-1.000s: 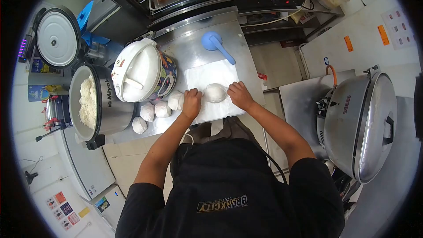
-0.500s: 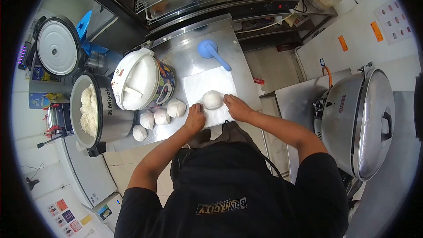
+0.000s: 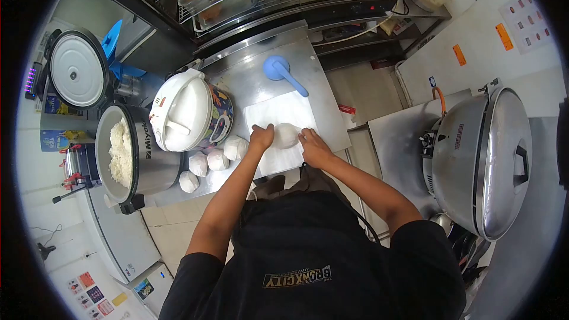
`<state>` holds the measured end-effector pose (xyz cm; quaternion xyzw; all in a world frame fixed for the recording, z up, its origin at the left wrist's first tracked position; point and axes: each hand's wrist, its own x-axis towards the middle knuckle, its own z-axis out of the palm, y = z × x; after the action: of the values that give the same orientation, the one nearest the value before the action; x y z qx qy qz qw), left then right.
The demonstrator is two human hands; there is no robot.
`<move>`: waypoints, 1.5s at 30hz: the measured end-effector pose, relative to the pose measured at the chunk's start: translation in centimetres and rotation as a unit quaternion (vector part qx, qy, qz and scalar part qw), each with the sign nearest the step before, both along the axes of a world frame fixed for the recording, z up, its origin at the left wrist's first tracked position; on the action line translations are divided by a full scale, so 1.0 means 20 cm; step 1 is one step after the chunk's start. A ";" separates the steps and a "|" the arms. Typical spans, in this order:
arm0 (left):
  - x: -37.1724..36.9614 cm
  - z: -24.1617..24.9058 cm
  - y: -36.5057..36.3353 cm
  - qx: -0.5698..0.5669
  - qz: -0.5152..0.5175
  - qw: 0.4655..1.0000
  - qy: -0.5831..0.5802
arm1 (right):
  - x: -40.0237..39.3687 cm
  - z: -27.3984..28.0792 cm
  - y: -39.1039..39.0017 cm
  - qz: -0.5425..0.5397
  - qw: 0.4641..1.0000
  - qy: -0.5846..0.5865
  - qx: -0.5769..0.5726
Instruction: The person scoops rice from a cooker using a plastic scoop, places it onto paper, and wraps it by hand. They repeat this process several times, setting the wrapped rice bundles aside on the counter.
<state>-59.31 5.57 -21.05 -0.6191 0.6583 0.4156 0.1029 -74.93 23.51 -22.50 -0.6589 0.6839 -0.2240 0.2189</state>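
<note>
Left hand (image 3: pixel 261 137) and right hand (image 3: pixel 313 147), grip cupped on rice ball (image 3: pixel 287 135), one each side. Ball sits on white paper sheet (image 3: pixel 278 112), steel desk (image 3: pixel 249 77), right of white rice cooker (image 3: pixel 188 109). Four wrapped balls (image 3: pixel 216 159) done below cooker; this ball unwrapped; rice left in open pot (image 3: pixel 120 153).

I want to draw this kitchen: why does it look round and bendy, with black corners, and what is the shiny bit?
Head view: a fisheye lens bends straight edges and leaves a black ring around the picture; glare shines on the big steel cooker lid; the middle is sharp, where the left hand and right hand cup the rice ball.
</note>
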 end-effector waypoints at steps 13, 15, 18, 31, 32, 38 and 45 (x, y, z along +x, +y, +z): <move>-0.12 0.11 0.30 -0.036 0.010 0.999 -0.010 | 0.01 0.03 0.06 -0.043 0.996 -0.069 -0.022; -0.08 0.16 0.36 -0.078 0.028 0.993 0.086 | 0.01 0.07 0.08 -0.046 0.991 -0.125 -0.013; 0.01 0.05 0.45 -0.176 -0.004 0.973 0.153 | 0.06 0.03 0.13 -0.066 0.971 -0.225 -0.037; 0.17 0.07 0.48 -0.015 0.022 0.941 0.336 | 0.09 -0.04 0.12 -0.034 0.796 -0.600 0.077; 0.17 0.08 0.49 -0.021 0.042 0.933 0.357 | 0.10 -0.02 0.11 -0.022 0.795 -0.600 0.083; 0.27 0.32 0.41 0.049 0.048 0.955 0.290 | 0.16 0.13 0.04 -0.071 0.716 -0.667 0.192; 1.01 -0.08 0.36 -0.167 0.016 0.983 0.069 | 0.25 0.21 -0.06 -0.036 0.790 -0.587 0.173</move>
<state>-39.02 12.70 -22.55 -0.6081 0.7139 0.3430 -0.0550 -69.98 22.29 -18.29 -0.3261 0.4742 -0.4540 0.6802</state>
